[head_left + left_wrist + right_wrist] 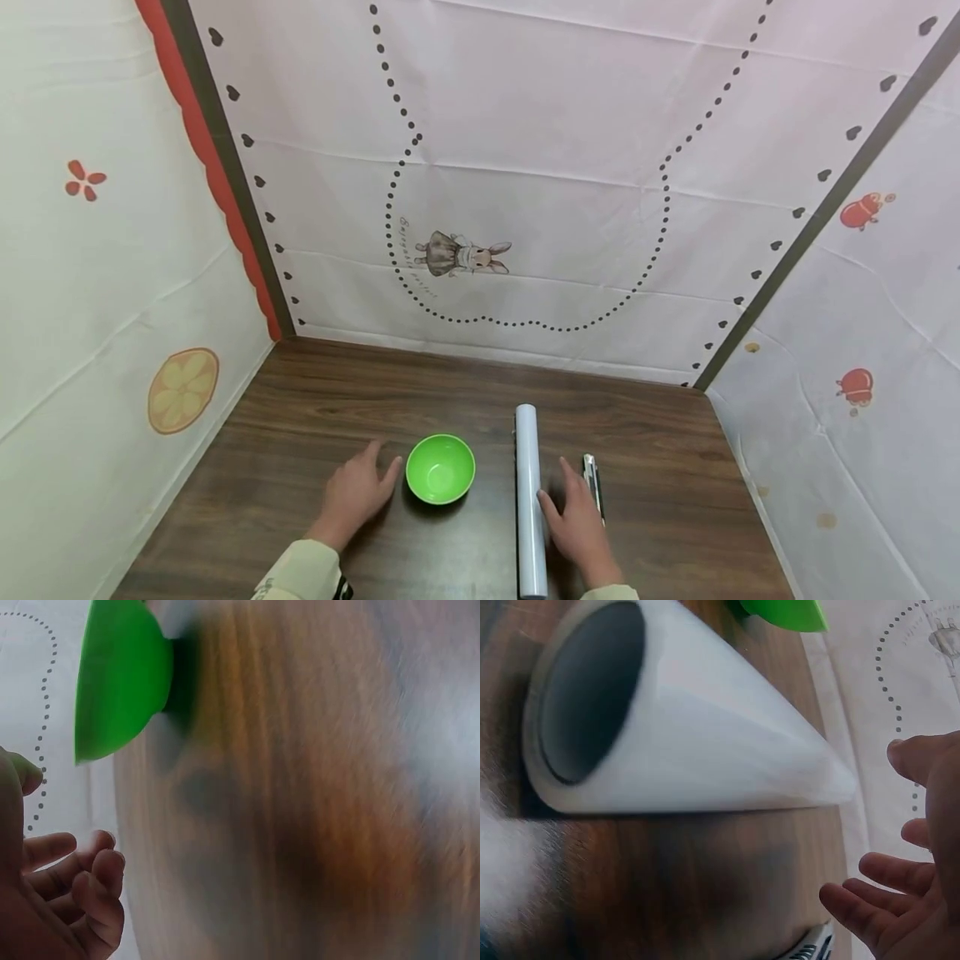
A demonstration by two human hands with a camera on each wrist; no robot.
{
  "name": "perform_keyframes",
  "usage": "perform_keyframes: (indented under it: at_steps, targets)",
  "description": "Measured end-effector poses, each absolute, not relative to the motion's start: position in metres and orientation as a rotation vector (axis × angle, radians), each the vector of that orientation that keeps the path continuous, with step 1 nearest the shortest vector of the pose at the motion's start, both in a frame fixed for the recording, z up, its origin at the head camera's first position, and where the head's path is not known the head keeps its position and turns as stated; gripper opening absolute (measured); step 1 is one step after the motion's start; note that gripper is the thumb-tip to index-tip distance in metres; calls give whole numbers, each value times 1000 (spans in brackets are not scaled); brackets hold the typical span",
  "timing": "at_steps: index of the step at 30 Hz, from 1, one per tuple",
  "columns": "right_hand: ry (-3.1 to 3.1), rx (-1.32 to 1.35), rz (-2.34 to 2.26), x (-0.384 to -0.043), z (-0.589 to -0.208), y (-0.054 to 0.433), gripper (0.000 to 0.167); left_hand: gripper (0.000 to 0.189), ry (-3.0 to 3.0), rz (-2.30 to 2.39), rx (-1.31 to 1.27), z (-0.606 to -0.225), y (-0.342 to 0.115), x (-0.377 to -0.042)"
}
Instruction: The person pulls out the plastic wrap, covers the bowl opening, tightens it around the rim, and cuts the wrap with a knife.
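Watching remotely, I've got green bowl (441, 469) and left hand (356, 492) left of hollow white tube (529, 508), right hand (579, 522) just right of it, both thumbs spread from loose fingers, gripping nothing, so a right-thumb nudge could roll the tube bowlward.
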State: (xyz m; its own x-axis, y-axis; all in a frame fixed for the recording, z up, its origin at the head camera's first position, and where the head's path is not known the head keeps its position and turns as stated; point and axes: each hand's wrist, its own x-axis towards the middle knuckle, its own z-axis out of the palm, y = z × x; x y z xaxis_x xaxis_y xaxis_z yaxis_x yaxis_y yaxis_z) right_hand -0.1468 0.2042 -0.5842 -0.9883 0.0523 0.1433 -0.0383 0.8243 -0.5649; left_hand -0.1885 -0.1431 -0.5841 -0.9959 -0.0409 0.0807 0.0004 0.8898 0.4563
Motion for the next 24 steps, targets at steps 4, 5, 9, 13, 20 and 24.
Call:
perform_keyframes:
  at_steps: [4, 5, 9, 13, 20, 24]
  targets:
    - [-2821, 14, 869, -146, -592, 201, 64, 51, -2966, -829, 74, -588, -138, -187]
    - [-2821, 10, 870, -146, -593, 201, 64, 50, -2961, -850, 79, -589, -136, -186]
    - [-2842, -13, 875, -146, -595, 197, 66, 51, -2955, -916, 97, -596, -130, -187]
    - [-2860, -17, 873, -144, -596, 193, 67, 51, -2962, -956, 116, -602, -125, -187]
    - [-2863, -54, 879, -144, -601, 186, 70, 44, -2948, -981, 101, -606, -117, -187]
    - [-2862, -65, 871, -142, -605, 182, 72, 41, -2922, -1007, 86, -608, -113, -187]
